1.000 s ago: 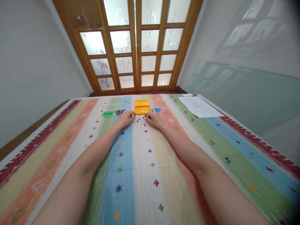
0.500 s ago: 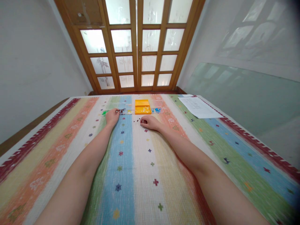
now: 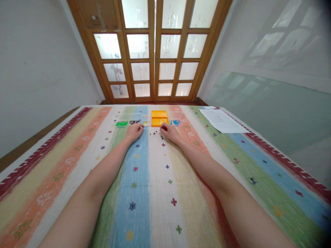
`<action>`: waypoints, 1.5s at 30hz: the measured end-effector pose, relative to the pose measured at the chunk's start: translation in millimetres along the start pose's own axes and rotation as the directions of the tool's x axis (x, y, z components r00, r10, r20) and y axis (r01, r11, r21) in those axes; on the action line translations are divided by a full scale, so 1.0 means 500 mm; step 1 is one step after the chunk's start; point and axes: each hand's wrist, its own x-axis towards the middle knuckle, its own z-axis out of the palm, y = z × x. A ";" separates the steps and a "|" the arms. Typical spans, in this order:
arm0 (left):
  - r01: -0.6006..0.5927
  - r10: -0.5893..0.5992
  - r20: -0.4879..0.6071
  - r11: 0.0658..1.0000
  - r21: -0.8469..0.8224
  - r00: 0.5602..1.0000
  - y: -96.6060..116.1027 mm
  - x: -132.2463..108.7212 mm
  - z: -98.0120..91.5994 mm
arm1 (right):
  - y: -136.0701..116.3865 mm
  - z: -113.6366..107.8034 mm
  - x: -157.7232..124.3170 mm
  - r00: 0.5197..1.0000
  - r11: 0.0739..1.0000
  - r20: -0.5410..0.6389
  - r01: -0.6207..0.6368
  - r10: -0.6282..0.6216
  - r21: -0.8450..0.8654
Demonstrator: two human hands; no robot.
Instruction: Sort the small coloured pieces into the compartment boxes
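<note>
My left hand (image 3: 134, 132) is closed, fingers curled together, just in front of the clear boxes holding dark brown pieces (image 3: 133, 122) and yellow pieces (image 3: 145, 123). My right hand (image 3: 169, 132) is pinched closed at the front edge of the open orange case (image 3: 159, 114), where small white pieces (image 3: 163, 121) lie. Whatever either hand grips is too small to make out. Between the hands, a few loose dark pieces (image 3: 154, 133) are scattered on the cloth.
Clear compartments with green pieces (image 3: 121, 124) and blue pieces (image 3: 175, 122) flank the orange case. A printed paper sheet (image 3: 223, 120) lies at the right on the striped tablecloth (image 3: 157, 193). Beyond the table stand glazed wooden doors (image 3: 154, 69).
My left hand has moved right, away from the dark pieces' compartment, uncovering more of the green and dark pieces. My right hand has shifted slightly forward to the orange case. The view moved a little.
</note>
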 end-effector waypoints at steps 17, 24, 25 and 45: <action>-0.246 0.247 0.182 0.969 -0.029 0.952 0.049 -0.008 0.019 | 0.111 0.025 0.035 0.964 0.966 -0.213 -0.105 0.157 0.238; -0.205 0.211 0.168 0.977 -0.055 0.963 0.045 -0.008 0.024 | 0.083 0.023 0.019 0.988 0.993 -0.141 -0.039 0.055 0.115; -0.194 0.200 0.158 0.979 -0.056 0.967 0.043 -0.007 0.023 | 0.077 0.021 0.018 0.991 0.995 -0.128 -0.034 0.046 0.095; 0.332 -0.314 -0.192 0.941 0.066 0.930 -0.087 0.023 -0.040 | 0.049 0.017 0.003 0.994 0.988 0.030 0.107 -0.104 -0.112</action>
